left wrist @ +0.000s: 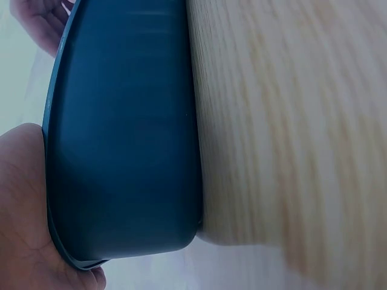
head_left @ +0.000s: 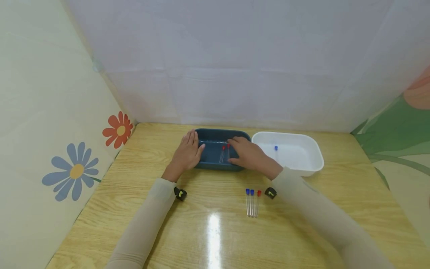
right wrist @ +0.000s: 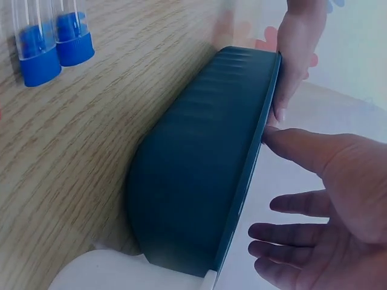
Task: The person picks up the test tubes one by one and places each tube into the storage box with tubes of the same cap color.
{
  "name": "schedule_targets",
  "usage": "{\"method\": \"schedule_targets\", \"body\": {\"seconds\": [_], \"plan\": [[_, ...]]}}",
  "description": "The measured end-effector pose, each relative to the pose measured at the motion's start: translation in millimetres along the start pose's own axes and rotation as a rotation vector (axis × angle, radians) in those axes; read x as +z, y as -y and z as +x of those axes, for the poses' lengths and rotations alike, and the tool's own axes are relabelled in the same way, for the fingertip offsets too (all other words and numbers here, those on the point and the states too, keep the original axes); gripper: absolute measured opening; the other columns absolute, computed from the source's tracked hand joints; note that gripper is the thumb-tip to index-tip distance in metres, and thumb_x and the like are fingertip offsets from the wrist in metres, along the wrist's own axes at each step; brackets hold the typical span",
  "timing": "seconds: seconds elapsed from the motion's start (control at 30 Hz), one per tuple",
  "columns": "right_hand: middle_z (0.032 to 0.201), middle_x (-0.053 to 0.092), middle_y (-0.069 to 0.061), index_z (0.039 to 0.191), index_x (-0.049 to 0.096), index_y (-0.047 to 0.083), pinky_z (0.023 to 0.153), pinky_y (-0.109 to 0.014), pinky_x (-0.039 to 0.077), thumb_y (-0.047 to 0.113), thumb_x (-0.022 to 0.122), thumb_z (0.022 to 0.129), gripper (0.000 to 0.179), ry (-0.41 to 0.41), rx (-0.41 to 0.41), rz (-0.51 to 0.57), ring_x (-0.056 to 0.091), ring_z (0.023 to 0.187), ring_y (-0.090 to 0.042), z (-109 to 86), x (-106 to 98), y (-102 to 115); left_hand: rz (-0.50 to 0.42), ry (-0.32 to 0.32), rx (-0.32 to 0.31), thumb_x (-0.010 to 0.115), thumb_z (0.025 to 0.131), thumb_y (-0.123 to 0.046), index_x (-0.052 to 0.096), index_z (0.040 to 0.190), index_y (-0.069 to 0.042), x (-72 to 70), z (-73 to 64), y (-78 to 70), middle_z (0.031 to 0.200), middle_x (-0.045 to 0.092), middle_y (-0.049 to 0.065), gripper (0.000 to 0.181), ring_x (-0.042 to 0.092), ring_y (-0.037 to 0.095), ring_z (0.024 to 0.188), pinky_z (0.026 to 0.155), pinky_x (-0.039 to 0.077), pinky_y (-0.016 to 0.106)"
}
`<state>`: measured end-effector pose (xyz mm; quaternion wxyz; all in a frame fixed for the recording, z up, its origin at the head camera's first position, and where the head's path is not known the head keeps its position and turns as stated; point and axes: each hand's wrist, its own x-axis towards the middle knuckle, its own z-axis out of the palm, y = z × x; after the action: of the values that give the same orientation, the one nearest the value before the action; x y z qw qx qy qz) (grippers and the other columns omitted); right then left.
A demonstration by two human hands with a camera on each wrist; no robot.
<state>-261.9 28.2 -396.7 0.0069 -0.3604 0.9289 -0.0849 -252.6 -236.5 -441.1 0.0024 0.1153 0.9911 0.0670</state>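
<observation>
At the left end of a dark blue tray, my left hand rests on the rim with its fingers straight and its thumb over the inside. My right hand reaches over the tray's right end, fingers extended and spread. From the right wrist, its thumb appears right at the rim, with nothing between the fingers. Inside the tray lie two clear tubes with red caps, one red-capped tube just left of the other tube, which is close to my right fingertips.
Right beside the blue tray stands a white tray holding a blue-capped tube. In front, two blue-capped tubes and a red-capped tube lie side by side on the wooden table. A pale wall rises behind.
</observation>
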Motion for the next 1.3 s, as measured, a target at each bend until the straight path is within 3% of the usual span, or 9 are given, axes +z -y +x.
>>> {"method": "schedule_targets", "body": {"seconds": [0.5, 1.3], "plan": [[0.154, 0.043, -0.022, 0.155, 0.04, 0.004, 0.105, -0.048, 0.048, 0.046, 0.073, 0.093, 0.082, 0.015, 0.017, 0.009, 0.043, 0.141, -0.037, -23.1, -3, 1, 0.009, 0.001, -0.004, 0.016, 0.113, -0.04, 0.0, 0.158, 0.009, 0.2, 1.8, 0.9, 0.167, -0.003, 0.026, 0.069, -0.002, 0.039, 0.155, 0.125, 0.002, 0.048], [0.151, 0.047, -0.023, 0.151, 0.045, 0.0, 0.11, -0.049, 0.043, 0.044, 0.073, 0.093, 0.078, -0.101, -0.071, 0.024, 0.047, 0.138, -0.038, -69.1, -7, 5, 0.003, -0.004, 0.01, 0.017, 0.113, -0.04, 0.001, 0.158, 0.009, 2.3, 1.8, 1.7, 0.167, -0.002, 0.027, 0.069, -0.001, 0.04, 0.155, 0.125, 0.002, 0.049]]}}
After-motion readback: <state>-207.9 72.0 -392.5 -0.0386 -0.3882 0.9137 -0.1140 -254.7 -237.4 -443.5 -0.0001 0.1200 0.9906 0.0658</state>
